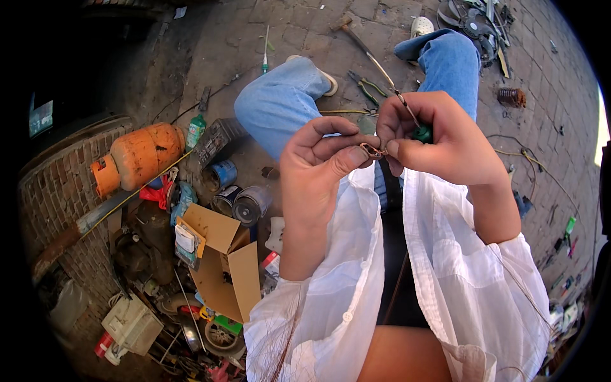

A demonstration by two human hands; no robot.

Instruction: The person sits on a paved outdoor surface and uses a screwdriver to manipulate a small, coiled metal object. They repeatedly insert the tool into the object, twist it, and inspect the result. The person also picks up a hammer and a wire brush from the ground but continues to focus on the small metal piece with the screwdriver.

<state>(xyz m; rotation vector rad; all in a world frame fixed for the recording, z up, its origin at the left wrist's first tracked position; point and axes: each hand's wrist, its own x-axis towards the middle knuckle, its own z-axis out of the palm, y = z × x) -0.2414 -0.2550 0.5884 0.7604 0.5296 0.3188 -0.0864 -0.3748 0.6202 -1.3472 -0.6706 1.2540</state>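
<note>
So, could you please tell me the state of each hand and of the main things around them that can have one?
left hand: pinching a small copper wire loop
right hand: gripping a green-handled screwdriver, tip up and away
orange gas cylinder: lying on its side
cardboard box: open, flaps spread
pliers: lying on the paving, untouched

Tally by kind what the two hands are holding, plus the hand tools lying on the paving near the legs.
Small copper wire loop, pinched between left hand and right hand: 1
Green-handled screwdriver, in the right hand: 1
Green-handled pliers on paving: 1
Hammer on paving: 1
Green screwdriver on paving: 1
Total: 5
</note>
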